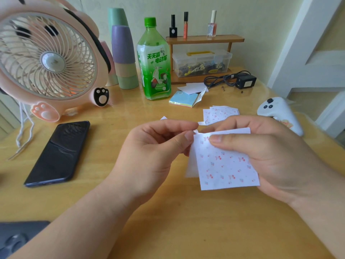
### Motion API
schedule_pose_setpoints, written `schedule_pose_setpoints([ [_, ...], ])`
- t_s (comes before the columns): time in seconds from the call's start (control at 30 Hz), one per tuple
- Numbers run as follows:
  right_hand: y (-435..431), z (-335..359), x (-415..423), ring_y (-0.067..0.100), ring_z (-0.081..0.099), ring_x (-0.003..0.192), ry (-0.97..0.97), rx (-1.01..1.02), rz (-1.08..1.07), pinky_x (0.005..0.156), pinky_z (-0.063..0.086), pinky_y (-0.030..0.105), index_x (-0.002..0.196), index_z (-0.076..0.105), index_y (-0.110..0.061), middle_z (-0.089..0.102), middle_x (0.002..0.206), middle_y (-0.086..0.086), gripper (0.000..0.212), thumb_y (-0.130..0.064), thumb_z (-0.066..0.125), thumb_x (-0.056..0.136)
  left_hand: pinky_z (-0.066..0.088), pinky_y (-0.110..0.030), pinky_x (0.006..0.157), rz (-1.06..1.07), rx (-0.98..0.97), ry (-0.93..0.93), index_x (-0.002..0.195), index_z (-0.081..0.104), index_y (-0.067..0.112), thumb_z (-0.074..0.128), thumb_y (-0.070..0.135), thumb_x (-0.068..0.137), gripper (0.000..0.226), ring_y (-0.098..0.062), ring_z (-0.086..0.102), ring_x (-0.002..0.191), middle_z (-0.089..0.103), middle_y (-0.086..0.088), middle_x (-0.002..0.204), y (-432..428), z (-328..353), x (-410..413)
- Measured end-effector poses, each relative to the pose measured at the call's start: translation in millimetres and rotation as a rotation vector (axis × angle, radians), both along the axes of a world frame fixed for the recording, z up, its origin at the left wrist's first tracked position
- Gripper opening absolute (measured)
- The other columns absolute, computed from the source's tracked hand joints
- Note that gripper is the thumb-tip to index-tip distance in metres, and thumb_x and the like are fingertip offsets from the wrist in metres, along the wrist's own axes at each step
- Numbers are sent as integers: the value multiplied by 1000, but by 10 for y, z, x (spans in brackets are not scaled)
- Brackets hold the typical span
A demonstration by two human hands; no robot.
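Plainly, in the head view, we hold the patterned paper square [227, 165] in the air above the table [168, 221], a little toward 3 o'clock from the picture's middle. Our right hand [270, 157] grips it, thumb pressed on its face near the upper edge, fingers curled behind; our left hand [155, 152] pinches the small lifted corner at the sheet's 11 o'clock. We judge this thin corner could tear off if the left hand pulls sharply while the right thumb clamps so near. A second layer seems to show along the 9 o'clock edge; it may peel unevenly. The loose patterned sheets [220, 113] at 12 o'clock could scatter if the fan [48, 60] at 10 o'clock blows.
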State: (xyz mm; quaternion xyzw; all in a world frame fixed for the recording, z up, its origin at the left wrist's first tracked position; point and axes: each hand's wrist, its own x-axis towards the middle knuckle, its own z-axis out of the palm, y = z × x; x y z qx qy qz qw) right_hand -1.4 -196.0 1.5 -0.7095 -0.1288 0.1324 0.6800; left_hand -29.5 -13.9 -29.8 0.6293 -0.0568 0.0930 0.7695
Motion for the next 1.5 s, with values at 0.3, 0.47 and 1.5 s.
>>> schedule_pose_setpoints([
  [0.3,27,-36,-21,12,68,113,-139,-23,-51,107,46,52,73,76,-12,76,111,-9,12,-23,73,69,50,-19,62,155,104,-34,86,78,15,75,1,84,14,-13,62,62,74,-5,71,-4,54,-15],
  [0.47,63,-95,-5,31,71,109,100,63,-94,109,44,60,90,74,1,78,110,4,32,-18,77,65,45,-13,56,225,142,-60,88,78,16,75,5,85,12,-2,56,54,71,6,64,-62,99,-66],
  [1.5,64,-117,-19,49,68,106,112,144,-170,102,44,71,96,72,4,71,109,31,44,-19,79,59,44,-17,52,184,21,-68,85,82,20,78,23,74,11,-16,54,55,67,-4,63,-109,27,-53],
])
